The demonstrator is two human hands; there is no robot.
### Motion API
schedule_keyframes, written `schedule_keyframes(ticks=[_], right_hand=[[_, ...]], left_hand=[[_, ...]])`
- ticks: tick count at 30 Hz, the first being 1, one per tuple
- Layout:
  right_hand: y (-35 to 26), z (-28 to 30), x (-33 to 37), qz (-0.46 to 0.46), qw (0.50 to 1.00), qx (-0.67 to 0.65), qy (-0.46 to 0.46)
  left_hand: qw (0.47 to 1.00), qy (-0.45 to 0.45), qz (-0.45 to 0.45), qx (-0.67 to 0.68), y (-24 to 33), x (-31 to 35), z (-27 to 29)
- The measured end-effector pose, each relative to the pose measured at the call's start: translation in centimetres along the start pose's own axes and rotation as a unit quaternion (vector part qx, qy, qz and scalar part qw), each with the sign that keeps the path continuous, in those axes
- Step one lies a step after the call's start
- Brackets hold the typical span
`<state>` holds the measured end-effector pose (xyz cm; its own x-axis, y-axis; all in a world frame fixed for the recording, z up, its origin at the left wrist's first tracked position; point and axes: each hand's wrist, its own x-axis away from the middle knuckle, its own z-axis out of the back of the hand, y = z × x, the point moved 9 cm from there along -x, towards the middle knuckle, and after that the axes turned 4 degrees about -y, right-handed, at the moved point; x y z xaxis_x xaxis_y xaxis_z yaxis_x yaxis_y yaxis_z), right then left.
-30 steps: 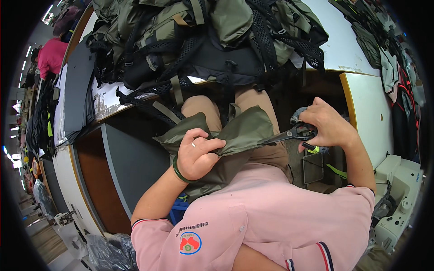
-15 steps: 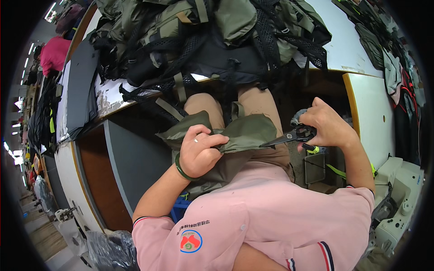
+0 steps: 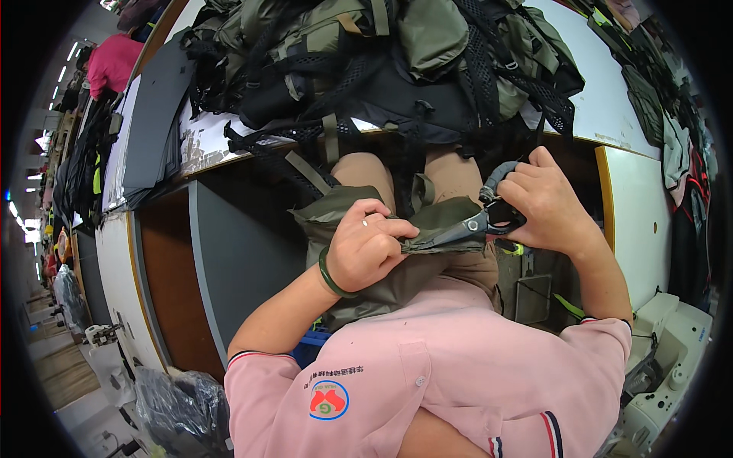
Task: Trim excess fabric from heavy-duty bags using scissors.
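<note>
My left hand (image 3: 368,248) pinches the edge of an olive-green piece of fabric (image 3: 340,208) lying over my lap. In my right hand (image 3: 548,202) is a pair of scissors (image 3: 467,227) with dark handles, one of them wrapped in grey. The blades lie along the fabric's edge, with their tips close to my left fingertips. Part of the fabric hangs below my left wrist. How far the blades are apart is hard to make out.
Olive and black backpacks (image 3: 439,46) with mesh straps are heaped on the white table (image 3: 603,99) ahead. Dark flat sheets (image 3: 156,126) lie at its left. A grey panel (image 3: 237,252) stands beneath. At the lower right is a white sewing machine (image 3: 676,343).
The scissors have moved left along the fabric edge, from its right end to near my left fingers. My left hand still grips the fabric. The whole view has shifted slightly.
</note>
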<state>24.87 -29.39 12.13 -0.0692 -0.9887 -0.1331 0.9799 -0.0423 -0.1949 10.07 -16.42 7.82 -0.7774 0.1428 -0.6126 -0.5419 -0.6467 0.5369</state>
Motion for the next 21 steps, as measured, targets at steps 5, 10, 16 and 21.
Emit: schedule_keyframes(ticks=[5,10,16,21], right_hand=[[-0.36,0.16,-0.64,0.016,1.0,0.017,0.005],[-0.69,-0.02,-0.94,0.025,0.999,0.046,-0.008],[-0.27,-0.45,-0.69,0.024,0.998,0.049,-0.024],[-0.12,-0.68,-0.58,0.016,0.999,0.035,-0.023]], left_hand=[[1.0,0.011,0.006,0.012,-0.14,-0.06,-0.04],[1.0,0.003,0.007,0.019,-0.11,-0.24,-0.25],[1.0,0.005,0.003,0.018,0.02,-0.39,-0.36],[1.0,-0.001,0.007,0.017,-0.09,-0.36,-0.52]])
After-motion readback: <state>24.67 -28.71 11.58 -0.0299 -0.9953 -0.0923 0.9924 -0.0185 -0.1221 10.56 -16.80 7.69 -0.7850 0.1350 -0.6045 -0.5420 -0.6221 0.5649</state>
